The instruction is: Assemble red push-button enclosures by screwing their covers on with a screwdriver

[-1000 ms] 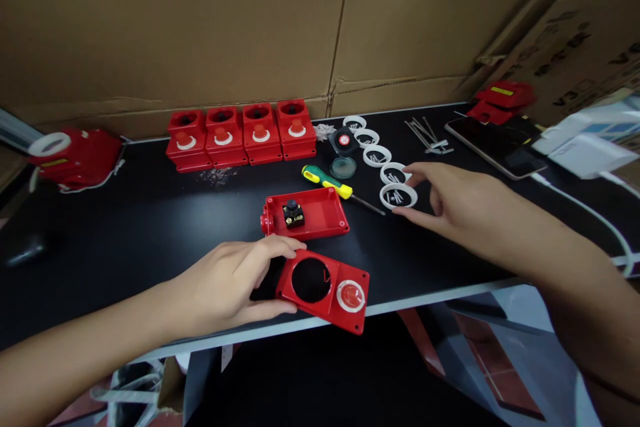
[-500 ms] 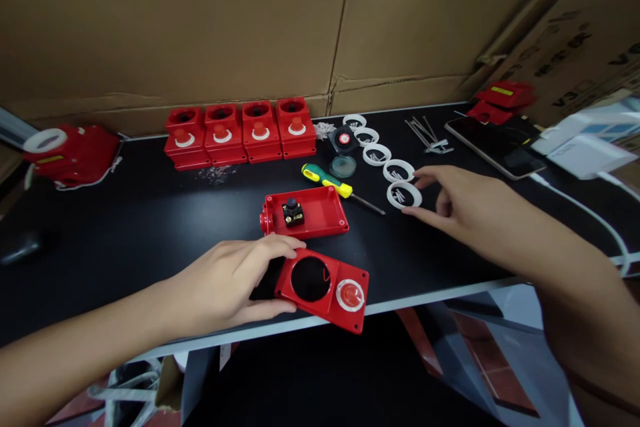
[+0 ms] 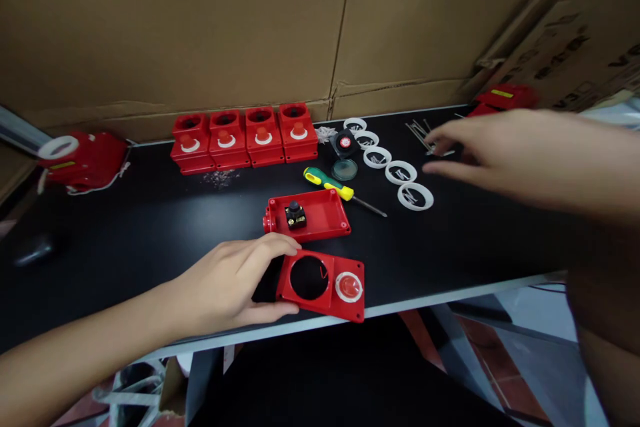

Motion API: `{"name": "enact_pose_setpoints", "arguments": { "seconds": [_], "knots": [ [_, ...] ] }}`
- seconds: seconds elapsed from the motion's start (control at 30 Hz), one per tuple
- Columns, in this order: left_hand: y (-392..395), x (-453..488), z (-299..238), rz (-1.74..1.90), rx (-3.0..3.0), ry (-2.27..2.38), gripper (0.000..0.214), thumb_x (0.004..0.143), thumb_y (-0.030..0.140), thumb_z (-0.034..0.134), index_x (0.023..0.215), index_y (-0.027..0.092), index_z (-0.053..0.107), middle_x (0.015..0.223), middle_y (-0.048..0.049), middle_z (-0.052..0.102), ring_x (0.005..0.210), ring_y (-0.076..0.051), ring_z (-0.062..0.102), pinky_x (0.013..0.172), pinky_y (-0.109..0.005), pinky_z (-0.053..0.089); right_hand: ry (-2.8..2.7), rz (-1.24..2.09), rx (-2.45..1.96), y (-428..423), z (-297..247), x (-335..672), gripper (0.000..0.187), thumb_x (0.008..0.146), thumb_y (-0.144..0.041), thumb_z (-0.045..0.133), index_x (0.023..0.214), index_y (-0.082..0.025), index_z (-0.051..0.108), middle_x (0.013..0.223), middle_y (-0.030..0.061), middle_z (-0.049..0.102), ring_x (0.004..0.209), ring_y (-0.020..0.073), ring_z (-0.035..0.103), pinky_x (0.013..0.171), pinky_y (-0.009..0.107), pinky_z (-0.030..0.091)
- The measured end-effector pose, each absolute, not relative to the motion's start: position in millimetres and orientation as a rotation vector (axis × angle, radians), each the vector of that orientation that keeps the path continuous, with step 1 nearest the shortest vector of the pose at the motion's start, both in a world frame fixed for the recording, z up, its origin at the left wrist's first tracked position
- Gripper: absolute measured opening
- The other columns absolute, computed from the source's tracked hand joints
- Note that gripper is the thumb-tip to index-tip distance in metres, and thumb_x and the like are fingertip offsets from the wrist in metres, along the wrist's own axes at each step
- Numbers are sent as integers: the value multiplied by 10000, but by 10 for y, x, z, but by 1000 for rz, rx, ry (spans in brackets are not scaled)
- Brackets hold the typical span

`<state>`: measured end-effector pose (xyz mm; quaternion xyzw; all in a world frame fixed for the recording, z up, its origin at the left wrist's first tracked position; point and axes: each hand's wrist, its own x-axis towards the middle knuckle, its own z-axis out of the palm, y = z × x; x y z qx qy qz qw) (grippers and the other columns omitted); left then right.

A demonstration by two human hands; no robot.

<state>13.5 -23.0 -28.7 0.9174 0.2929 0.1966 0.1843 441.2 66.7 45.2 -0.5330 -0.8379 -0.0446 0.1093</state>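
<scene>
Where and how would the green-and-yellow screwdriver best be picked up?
Probably by its thick handle, straight from above, closing across its width. It lies flat, and the handle offers more to hold than the thin shaft. The open red case crowds the near side and a round disc the far side.

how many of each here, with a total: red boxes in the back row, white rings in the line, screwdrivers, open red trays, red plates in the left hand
Red boxes in the back row: 4
White rings in the line: 5
Screwdriver: 1
Open red tray: 1
Red plate: 1
Total: 12
</scene>
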Motion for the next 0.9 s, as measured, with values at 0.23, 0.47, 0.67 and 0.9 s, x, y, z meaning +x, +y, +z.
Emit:
{"name": "enact_pose_setpoints", "arguments": {
  "seconds": [0.23, 0.47, 0.67, 0.9],
  "knots": [
    [-237, 120, -280, 664, 2353, 721, 507, 1027, 455, 849, 1402, 265, 567, 1271, -100, 753, 704, -124, 659, 682, -293, 633, -2221, -397, -1407, 925, 453, 3795, 304, 1034, -373, 536, 1008, -201, 785, 929, 138, 821, 800, 245, 671, 710, 376, 390],
    [-56, 140, -248, 1258, 2164, 729, 505, 932, 414, 967, 1268, 251, 626, 1208, -58, 682, 792, -112, 660, 741, -265, 624, -2197, -162, -1254, 902, 222, 3844, 254, 1004, -334, 571, 900, -196, 758, 714, 70, 716, 651, 211, 641, 669, 362, 414],
    [126, 161, -345, 1243, 2211, 1115, 556, 932, 487, 932, 1315, 239, 614, 1309, -117, 733, 1196, -276, 757, 1055, -445, 660, -2292, -63, -1223, 852, 144, 3686, 290, 1028, -332, 527, 901, -220, 762, 684, 55, 690, 624, 200, 608, 667, 357, 415],
    [129, 171, -397, 897, 2247, 1164, 686, 945, 437, 895, 1504, 228, 559, 1512, -156, 698, 1342, -318, 750, 1231, -548, 611, -2302, -68, -1147, 883, 47, 3676, 262, 981, -347, 561, 886, -222, 771, 633, 7, 658, 591, 170, 582, 633, 328, 403]
  ]
}}
